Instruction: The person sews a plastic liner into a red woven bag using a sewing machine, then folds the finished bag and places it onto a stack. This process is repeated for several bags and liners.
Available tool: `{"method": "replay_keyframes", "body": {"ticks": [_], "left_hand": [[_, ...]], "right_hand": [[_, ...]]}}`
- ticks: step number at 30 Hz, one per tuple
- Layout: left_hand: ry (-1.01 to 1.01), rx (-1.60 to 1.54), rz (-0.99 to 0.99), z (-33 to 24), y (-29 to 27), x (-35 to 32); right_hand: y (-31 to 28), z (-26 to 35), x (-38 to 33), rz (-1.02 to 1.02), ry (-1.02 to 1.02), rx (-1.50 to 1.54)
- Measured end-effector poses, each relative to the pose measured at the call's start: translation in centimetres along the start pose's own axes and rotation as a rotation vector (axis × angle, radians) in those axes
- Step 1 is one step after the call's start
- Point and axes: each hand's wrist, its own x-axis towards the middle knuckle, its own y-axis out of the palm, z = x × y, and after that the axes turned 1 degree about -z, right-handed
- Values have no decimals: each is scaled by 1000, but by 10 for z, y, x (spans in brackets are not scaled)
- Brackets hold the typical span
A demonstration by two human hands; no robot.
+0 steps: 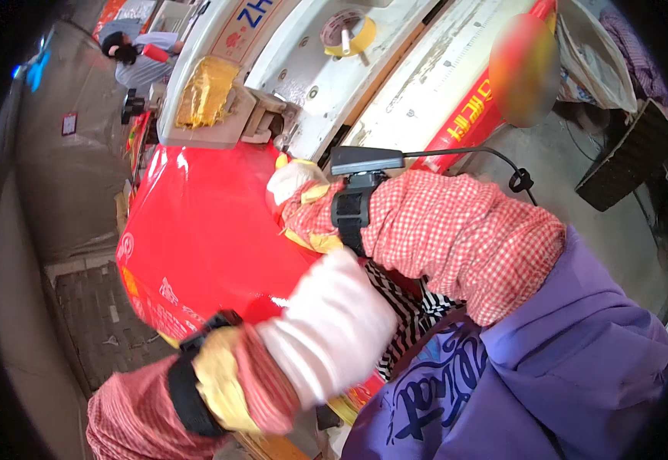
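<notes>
A large glossy red sheet (204,238) with pale print lies across the bench in front of me. My right hand (294,182), in a white glove, is bunched at the sheet's far edge right beside the white machine head (234,115) and appears to pinch the sheet there. A red checked sleeve cover and a black wrist strap with a small black device (365,162) sit behind it. My left hand (334,326), also in a white glove, lies on the sheet's near part; its fingers are hidden.
The white machine's long arm (395,84) runs up to the right, with a yellow tape roll (349,34) on it and yellow wrapping (207,90) on its head. Another person (138,54) works at the far upper left. A dark box (629,157) stands at the right.
</notes>
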Motion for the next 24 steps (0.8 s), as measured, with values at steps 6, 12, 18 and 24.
{"method": "replay_keyframes", "body": {"ticks": [6, 12, 18, 24], "left_hand": [[184, 229, 1, 54, -92, 15], [30, 377, 127, 63, -35, -88], [276, 250, -19, -16, -26, 37], [130, 151, 155, 48, -80, -1]], "right_hand": [[-116, -63, 58, 884, -277, 356], [-20, -113, 37, 1378, 9, 184], [-61, -16, 141, 1375, 403, -625], [0, 23, 81, 1406, 828, -1239]]}}
